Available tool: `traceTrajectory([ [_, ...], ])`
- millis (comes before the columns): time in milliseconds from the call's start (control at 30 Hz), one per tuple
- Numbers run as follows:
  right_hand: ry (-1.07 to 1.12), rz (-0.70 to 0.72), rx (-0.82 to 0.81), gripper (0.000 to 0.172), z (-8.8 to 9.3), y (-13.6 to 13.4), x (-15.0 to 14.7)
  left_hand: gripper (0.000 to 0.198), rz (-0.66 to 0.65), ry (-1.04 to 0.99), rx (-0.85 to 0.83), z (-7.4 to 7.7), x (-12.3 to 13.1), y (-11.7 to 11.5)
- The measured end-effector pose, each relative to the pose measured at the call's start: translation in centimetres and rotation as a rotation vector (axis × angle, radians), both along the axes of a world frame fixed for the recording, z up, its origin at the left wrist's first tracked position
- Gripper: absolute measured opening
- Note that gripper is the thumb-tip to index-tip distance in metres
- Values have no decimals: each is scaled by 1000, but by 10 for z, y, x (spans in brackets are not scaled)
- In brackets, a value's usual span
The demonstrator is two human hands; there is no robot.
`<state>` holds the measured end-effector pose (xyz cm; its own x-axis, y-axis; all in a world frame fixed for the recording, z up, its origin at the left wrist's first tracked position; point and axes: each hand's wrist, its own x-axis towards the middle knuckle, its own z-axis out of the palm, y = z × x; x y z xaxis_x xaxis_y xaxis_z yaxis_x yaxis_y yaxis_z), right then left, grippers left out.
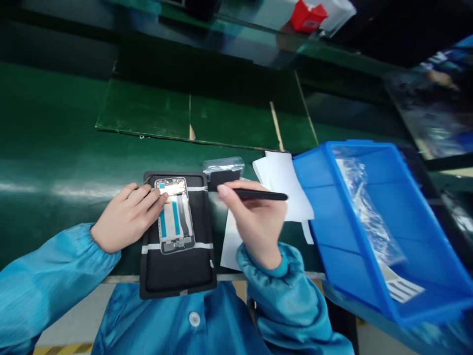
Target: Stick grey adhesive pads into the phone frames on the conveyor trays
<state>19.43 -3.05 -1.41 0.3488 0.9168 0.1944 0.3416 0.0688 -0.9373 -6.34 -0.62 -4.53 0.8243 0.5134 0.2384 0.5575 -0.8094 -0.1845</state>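
An opened phone frame (175, 217), with blue and grey strips inside, lies on a black padded tray (177, 278) with white bands. My left hand (129, 214) rests on the frame's upper left part, its fingers stretched out over the edge. Beyond the tray's right side, my right hand (258, 217) grips a slim black-handled tool (262, 195) between thumb and fingers. The tool's working end is hard to make out against a flat black piece (223, 177) beside the fingertips. A clear plastic bag (225, 163) touches that piece.
White paper sheets (281, 172) lie right of my right hand. A large blue bin (321, 212) holds clear plastic bags (365, 207) and a white striped card (404, 288). Green panels (229, 113) edge the back of the green bench. A red box (308, 17) stands at the rear.
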Motion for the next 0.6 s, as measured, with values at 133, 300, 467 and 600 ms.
traceTrajectory([
  [133, 81, -104, 34, 13, -10, -19, 58, 23, 17, 27, -24, 12, 13, 2],
  [300, 108, -101, -107, 19, -48, -47, 97, 22, -99, -92, -223, 23, 77, 7],
  [467, -34, -53, -124, 15, -63, -55, 91, 19, -215, -4, -394, 10, 149, 13],
  [600, -109, -32, -102, 14, -69, -56, 89, 20, -186, 68, -405, -3, 167, 15],
])
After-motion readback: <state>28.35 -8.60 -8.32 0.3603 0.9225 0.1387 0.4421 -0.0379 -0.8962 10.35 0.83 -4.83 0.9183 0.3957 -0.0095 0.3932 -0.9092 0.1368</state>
